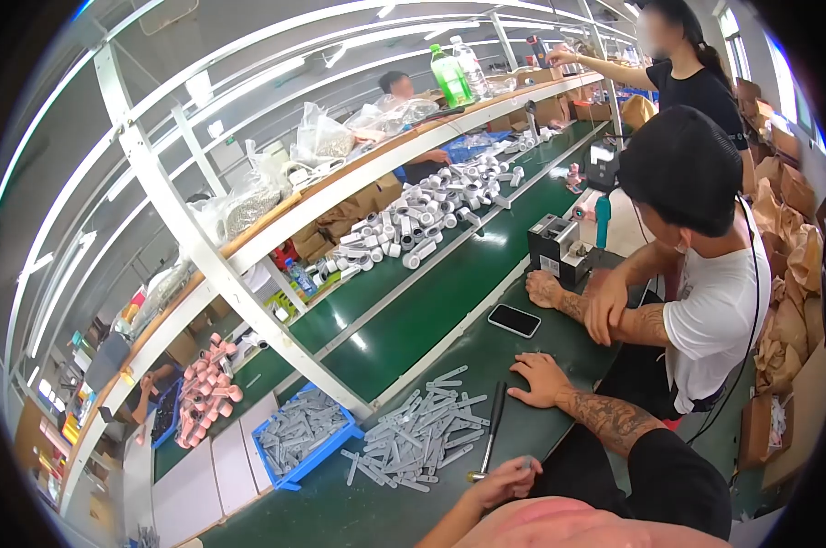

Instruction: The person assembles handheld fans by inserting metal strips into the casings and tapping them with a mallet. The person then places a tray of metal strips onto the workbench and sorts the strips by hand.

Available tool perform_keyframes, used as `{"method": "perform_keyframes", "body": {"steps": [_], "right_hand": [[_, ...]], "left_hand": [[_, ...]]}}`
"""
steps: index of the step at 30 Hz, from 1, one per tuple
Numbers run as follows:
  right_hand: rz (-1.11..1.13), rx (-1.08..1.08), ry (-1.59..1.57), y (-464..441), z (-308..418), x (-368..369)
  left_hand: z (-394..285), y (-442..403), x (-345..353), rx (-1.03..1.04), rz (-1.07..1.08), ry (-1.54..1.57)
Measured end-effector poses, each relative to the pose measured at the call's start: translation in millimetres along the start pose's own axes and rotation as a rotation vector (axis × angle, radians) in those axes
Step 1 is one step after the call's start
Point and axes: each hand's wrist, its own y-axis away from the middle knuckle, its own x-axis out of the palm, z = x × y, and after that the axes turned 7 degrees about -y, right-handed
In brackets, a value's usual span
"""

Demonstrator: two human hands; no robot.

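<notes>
My right hand [539, 380] lies on the edge of the green worktable [413, 356], fingers spread and holding nothing. Lower down, my left hand [506, 481] is closed, its fingers curled; a small greyish spot shows at the fingertips, too small to name. Between the hands and a loose heap of grey plastic strips [422, 429] lies a hammer [495, 416] with a black handle, its yellowish head close beside my left hand. To the left of the heap, a blue bin [289, 477] is full of similar grey strips.
A co-worker in a white shirt [719, 315] sits at right, arms by a black phone [514, 321] and a small machine [559, 247]. White parts [413, 219] and pink parts [207, 384] pile up beyond. A white shelf post [221, 274] rises across the bench.
</notes>
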Motion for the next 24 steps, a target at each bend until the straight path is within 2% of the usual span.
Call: {"method": "perform_keyframes", "body": {"steps": [1, 3, 5, 7, 9, 11, 13, 19, 24], "right_hand": [[-0.002, 0.002, -0.007, 2, 1, 2], [-0.015, 0.002, -0.007, 1, -2, 0], [-0.018, 0.007, -0.025, 3, 0, 2], [-0.025, 0.008, -0.028, 4, -1, 5], [-0.03, 0.008, -0.028, 3, -1, 3], [-0.022, 0.009, -0.039, 3, 0, 2], [-0.021, 0.008, -0.036, 2, -1, 3], [-0.042, -0.001, -0.029, 2, 0, 2], [-0.025, -0.001, -0.029, -1, 4, -3]], "left_hand": [[2, -5, 0, 0.05, -0.082, -0.017], [-6, -14, -3, 0.054, -0.114, 0.006], [-7, -20, -11, 0.148, -0.294, -0.195], [-9, -23, -13, 0.148, -0.354, -0.183], [-6, -25, -20, 0.236, -0.467, -0.087], [-6, -26, -24, 0.277, -0.453, -0.092], [-12, -26, -16, 0.273, -0.424, 0.128], [-18, -41, -8, 0.287, -0.435, 0.094], [-5, -62, -4, 0.234, -0.215, 0.196]]}}
